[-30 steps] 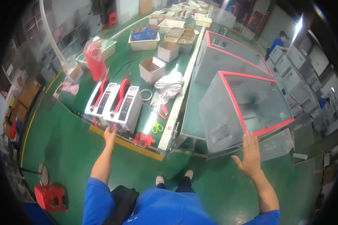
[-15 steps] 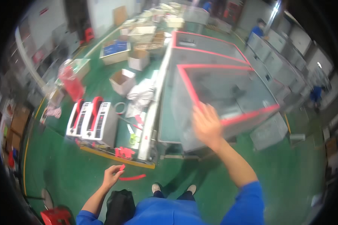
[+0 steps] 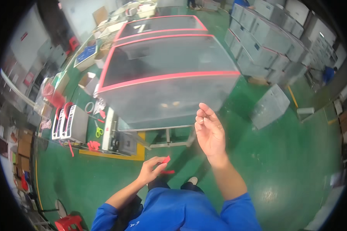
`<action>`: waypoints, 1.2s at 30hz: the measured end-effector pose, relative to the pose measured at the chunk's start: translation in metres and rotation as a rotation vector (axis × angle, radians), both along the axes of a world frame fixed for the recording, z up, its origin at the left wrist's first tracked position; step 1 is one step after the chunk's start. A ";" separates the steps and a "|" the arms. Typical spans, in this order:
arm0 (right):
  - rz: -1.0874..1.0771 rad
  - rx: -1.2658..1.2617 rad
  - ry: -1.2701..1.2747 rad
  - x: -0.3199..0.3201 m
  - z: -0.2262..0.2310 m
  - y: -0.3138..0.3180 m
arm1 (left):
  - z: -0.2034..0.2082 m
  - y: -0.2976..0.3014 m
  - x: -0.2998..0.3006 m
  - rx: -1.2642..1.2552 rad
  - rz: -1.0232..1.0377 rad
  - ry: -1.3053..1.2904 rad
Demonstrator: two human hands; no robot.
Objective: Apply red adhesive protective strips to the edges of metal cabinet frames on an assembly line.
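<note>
My left hand (image 3: 152,170) pinches a strip of red tape (image 3: 166,159) between thumb and fingers; another red length shows just below the hand. My right hand (image 3: 211,133) is raised off the box, palm toward me and fingers curled in toward the thumb. Whatever it may hold is too small to tell. Ahead of both hands stands a large grey box (image 3: 158,106) with red tape along its upper edges and a dark top. Behind it is a second grey box (image 3: 162,24), also red-edged.
Two white tape dispensers (image 3: 75,125) with red rolls stand on the left bench, a red strip hanging by them. Green-handled scissors (image 3: 99,132) lie nearby. A metal stand (image 3: 167,143) supports the box. Stacked grey boxes (image 3: 258,46) fill the right; one grey box (image 3: 272,106) sits on the floor.
My right hand has let go of the box's taped corner and come away. The box now faces me more squarely. The left hand keeps the red tape and appears further right.
</note>
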State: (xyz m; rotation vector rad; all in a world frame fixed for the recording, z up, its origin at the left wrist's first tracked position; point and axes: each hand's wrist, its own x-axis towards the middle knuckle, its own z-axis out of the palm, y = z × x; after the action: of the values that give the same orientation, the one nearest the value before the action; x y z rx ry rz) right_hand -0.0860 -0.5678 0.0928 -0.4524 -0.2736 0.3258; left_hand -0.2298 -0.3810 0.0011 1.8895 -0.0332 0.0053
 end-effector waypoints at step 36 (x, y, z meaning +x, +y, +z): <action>-0.176 -1.192 -0.952 0.365 -0.046 -0.278 | 0.024 -0.312 0.436 0.183 0.075 -0.420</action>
State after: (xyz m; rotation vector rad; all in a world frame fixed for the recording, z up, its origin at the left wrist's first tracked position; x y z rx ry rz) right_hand 0.2792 -0.8453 0.0472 -1.8060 -0.9656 0.0386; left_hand 0.2059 -0.6928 0.0254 2.0416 -0.2573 0.4642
